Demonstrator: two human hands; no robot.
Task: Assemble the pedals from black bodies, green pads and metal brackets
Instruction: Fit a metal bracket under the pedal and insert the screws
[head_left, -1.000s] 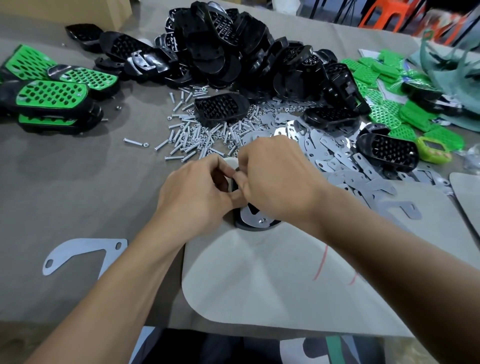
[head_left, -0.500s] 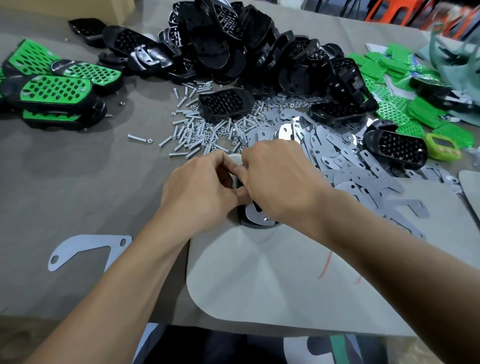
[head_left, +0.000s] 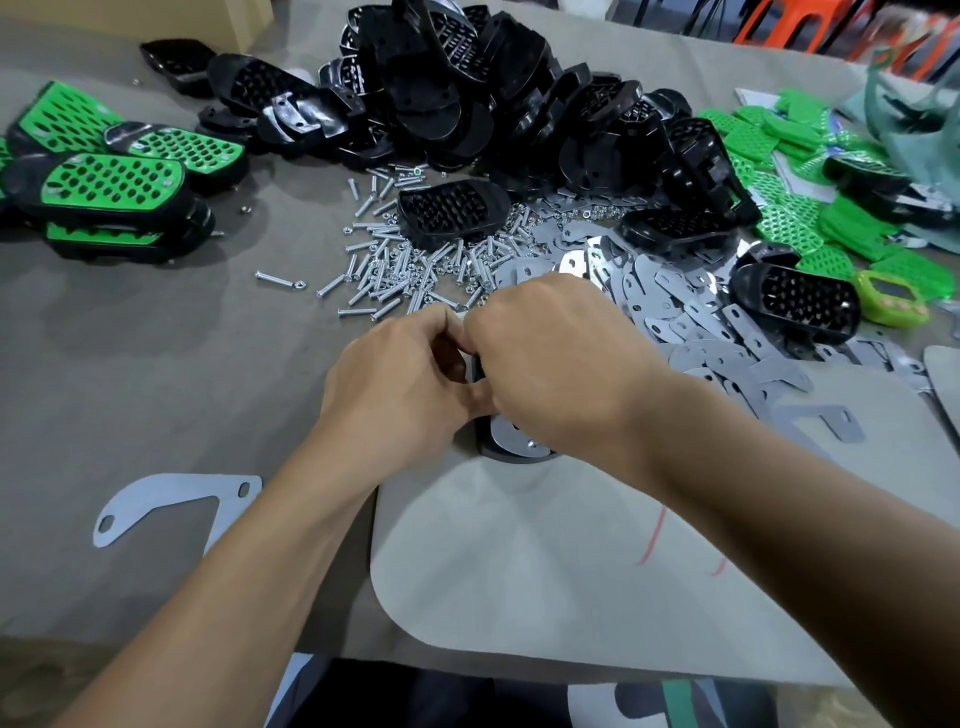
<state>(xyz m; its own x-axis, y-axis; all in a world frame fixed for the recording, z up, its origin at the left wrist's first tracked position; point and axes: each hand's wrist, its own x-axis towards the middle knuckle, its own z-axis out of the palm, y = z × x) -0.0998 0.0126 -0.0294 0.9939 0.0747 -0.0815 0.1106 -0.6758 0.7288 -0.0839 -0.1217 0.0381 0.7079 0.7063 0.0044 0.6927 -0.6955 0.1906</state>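
Landmark: the black body (head_left: 500, 453) in work. Nearest us, the pale mat (head_left: 571, 571) runs from the body's near end toward us, so the body sits at the mat's far edge. A metal bracket (head_left: 505, 434) lies on the body's upturned face.

The left hand (head_left: 395, 384) and right hand (head_left: 561, 364) are both curled tight over the body's far half, touching each other. We judge both grip the body. Whether the fingertips pinch a screw or a nut is hidden, can't tell.

Just beyond the body are loose screws (head_left: 405, 265), with a bracket pile (head_left: 701, 332) beyond-right. Farther beyond is a heap of bodies (head_left: 493, 93). Far left are finished pedals (head_left: 114, 182), far right green pads (head_left: 779, 156).

Risks, our judgement:
- A small fastener slips from the fingers and vanishes among the screws.
- The bracket swivels off its holes under uneven pressure.
- A knuckle sweeps the screws.
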